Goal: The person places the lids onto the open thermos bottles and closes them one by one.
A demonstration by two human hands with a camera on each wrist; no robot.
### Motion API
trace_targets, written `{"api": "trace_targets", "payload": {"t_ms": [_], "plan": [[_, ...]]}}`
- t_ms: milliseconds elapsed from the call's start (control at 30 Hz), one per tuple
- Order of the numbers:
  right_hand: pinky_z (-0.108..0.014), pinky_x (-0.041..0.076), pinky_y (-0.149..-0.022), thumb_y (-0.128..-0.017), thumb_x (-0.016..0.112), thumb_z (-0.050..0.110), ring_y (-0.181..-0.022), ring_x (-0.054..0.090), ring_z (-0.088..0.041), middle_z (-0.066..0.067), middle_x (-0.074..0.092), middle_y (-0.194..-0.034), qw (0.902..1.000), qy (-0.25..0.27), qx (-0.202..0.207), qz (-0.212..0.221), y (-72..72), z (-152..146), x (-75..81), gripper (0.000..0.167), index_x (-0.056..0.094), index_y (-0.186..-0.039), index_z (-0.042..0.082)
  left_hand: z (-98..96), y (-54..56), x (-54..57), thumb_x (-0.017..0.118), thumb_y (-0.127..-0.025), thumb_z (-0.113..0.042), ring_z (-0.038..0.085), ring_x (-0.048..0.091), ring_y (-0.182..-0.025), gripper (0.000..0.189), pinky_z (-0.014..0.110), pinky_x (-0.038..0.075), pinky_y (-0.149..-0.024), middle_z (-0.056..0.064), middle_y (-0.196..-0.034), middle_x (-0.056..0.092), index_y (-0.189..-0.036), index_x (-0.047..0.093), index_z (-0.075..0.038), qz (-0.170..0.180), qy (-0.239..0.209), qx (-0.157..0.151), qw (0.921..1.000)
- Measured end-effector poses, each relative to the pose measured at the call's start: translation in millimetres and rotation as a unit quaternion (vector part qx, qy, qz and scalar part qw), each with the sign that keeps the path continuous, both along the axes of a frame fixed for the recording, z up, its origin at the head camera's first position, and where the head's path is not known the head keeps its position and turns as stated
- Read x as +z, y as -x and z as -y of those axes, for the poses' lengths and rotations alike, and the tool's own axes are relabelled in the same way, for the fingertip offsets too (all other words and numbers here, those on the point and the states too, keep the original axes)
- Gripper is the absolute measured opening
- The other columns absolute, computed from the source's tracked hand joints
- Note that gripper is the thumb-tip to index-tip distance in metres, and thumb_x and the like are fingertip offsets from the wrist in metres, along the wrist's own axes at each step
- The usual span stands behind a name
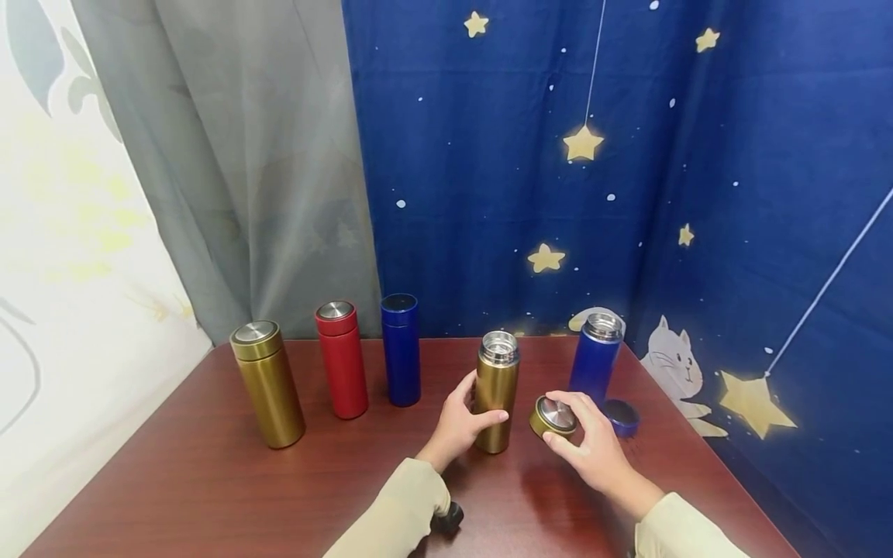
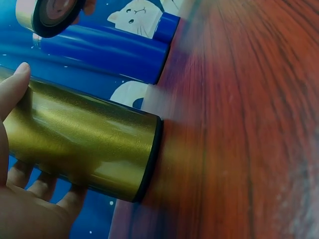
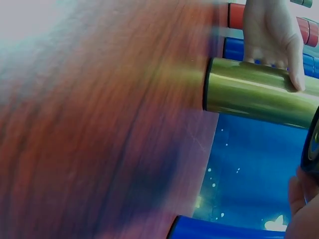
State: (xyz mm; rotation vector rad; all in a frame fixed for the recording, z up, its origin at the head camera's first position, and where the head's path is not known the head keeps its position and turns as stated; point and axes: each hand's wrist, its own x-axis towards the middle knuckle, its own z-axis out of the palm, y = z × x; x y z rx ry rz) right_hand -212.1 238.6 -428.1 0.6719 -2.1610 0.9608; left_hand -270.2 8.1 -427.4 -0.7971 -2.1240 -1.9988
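My left hand (image 1: pixel 455 428) grips an uncapped gold thermos bottle (image 1: pixel 497 395), thumb across the near side and fingers behind it. The bottle stands upright with its steel mouth bare, its black-edged base at the tabletop in the left wrist view. To its right, my right hand (image 1: pixel 591 446) pinches the round gold lid (image 1: pixel 556 415) between thumb and fingers, silver top facing up. The lid is held beside the bottle, apart from it and lower than its mouth. In the right wrist view the lid (image 3: pixel 313 144) shows only partly at the frame's edge.
An uncapped blue bottle (image 1: pixel 597 358) stands at the back right, its blue lid (image 1: pixel 620 417) on the table beside it. Capped gold (image 1: pixel 274 395), red (image 1: pixel 343 368) and blue (image 1: pixel 401 356) bottles stand on the left. Curtains hang behind the reddish-brown table (image 1: pixel 209 496).
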Motion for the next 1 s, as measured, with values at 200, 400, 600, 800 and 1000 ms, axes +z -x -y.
{"api": "trace_targets", "payload": {"t_ms": [200,400,600,800,1000], "plan": [[-0.015,0.04,-0.088,-0.072,0.081,0.006,-0.106,0.055,-0.02,-0.007,0.062,-0.116,0.9994,0.022,0.0,-0.028,2.6,10,1.1,0.055,0.063,-0.124,0.006,1.1,-0.7,0.4,0.08,-0.077,-0.004,0.031,0.061,-0.108,0.073,0.048,0.048,-0.094,0.016,-0.123,0.06,-0.141,0.044,-0.001,0.005,-0.005,-0.003,1.0],[-0.013,0.039,-0.089,-0.067,0.079,-0.005,-0.102,0.055,-0.03,-0.019,0.062,-0.109,0.9954,0.059,-0.001,-0.075,-6.5,31,21.9,0.052,0.063,-0.116,-0.007,3.5,-0.3,0.2,0.081,-0.077,-0.005,0.029,0.062,-0.106,0.073,0.047,0.049,-0.092,0.015,-0.122,0.061,-0.14,0.045,-0.001,0.005,0.0,-0.002,1.0],[-0.017,0.04,-0.092,-0.068,0.075,-0.007,-0.1,0.056,-0.031,-0.023,0.062,-0.106,0.992,0.079,0.01,-0.098,-12.3,46,39.6,0.048,0.063,-0.114,-0.009,3.3,18.0,-19.8,0.082,-0.076,-0.006,0.03,0.062,-0.107,0.076,0.048,0.048,-0.093,0.015,-0.124,0.061,-0.142,0.044,-0.005,0.007,-0.002,0.007,0.9999],[-0.017,0.043,-0.088,-0.07,0.072,-0.01,-0.097,0.057,-0.03,-0.024,0.061,-0.105,0.9873,0.113,0.01,-0.112,-5.6,56,44.3,0.047,0.062,-0.116,-0.01,7.3,24.5,-28.0,0.084,-0.075,-0.011,0.026,0.063,-0.106,0.079,0.042,0.05,-0.091,0.013,-0.124,0.061,-0.143,0.045,-0.007,0.001,0.0,0.012,0.9999],[-0.017,0.041,-0.091,-0.074,0.071,-0.011,-0.101,0.057,-0.032,-0.025,0.06,-0.109,0.9827,0.149,0.008,-0.11,4.6,73,55.1,0.047,0.059,-0.119,-0.012,15.1,26.8,-28.3,0.085,-0.075,-0.013,0.026,0.063,-0.107,0.079,0.042,0.05,-0.092,0.012,-0.125,0.061,-0.143,0.045,-0.007,0.004,0.006,0.022,0.9997]]}}
